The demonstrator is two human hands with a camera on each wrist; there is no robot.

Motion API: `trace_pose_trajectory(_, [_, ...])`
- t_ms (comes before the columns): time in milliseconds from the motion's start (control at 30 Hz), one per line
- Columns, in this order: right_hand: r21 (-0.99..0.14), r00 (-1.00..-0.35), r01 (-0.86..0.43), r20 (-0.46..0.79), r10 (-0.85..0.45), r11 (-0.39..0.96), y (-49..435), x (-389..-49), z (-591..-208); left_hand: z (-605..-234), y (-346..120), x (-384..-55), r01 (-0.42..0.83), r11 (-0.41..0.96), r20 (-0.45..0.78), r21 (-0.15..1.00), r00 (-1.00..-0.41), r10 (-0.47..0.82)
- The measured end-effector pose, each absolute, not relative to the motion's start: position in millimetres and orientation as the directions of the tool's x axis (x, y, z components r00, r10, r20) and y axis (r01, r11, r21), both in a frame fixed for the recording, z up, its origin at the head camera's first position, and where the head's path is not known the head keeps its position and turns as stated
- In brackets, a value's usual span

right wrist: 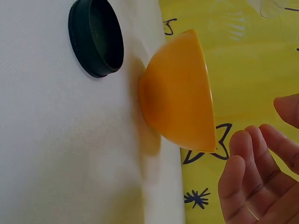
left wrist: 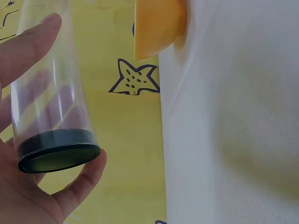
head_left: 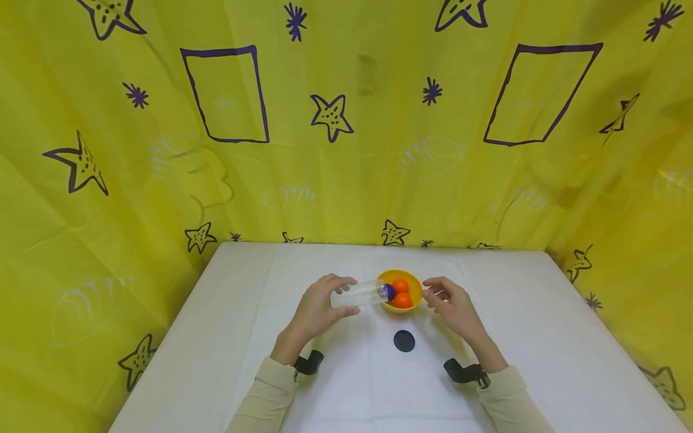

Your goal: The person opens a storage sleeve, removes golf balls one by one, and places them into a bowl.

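Observation:
My left hand (head_left: 319, 304) grips a clear plastic tube (head_left: 360, 293), tilted nearly level with its mouth over the rim of a yellow-orange bowl (head_left: 416, 294). The left wrist view shows a dark cap or base (left wrist: 58, 151) on the tube's hand-side end. Two orange balls (head_left: 400, 285) lie in the bowl. Beside them, at the tube's mouth, is a dark blue ball (head_left: 390, 292); whether it is partly inside the tube I cannot tell. My right hand (head_left: 450, 304) hovers by the bowl's right side, fingers loosely bent, holding nothing. From the right wrist view, its fingertips (right wrist: 240, 140) are apart from the bowl.
A round black lid (head_left: 403, 341) lies on the white-covered table (head_left: 352, 385) in front of the bowl. Yellow curtain (head_left: 379, 174) with drawn starfish hangs behind the table and along both sides. A black wrist mount (head_left: 310, 362) sits on each arm.

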State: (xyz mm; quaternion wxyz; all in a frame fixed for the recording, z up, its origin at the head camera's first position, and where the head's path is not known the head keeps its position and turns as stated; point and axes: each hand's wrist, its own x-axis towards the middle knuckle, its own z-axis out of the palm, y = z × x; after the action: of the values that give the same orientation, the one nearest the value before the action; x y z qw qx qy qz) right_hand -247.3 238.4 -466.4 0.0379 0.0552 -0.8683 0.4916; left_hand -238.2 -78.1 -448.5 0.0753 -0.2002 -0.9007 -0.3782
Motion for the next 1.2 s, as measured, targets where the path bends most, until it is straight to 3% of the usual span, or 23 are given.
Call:
trace_pose_trajectory(767, [-0.744,-0.975,-0.192,0.072,-0.209,0.641,248,-239,-443,-454,-74,-240,0.367,0.587,0.231,0.722,-0.927,0.296])
trace_pose_trajectory(1200, [-0.671,-0.966,-0.257,0.164,-0.198,0.695,269,-240,-442,-470,-70,-244,0.248,0.576,0.161,0.779,-0.967,0.198])
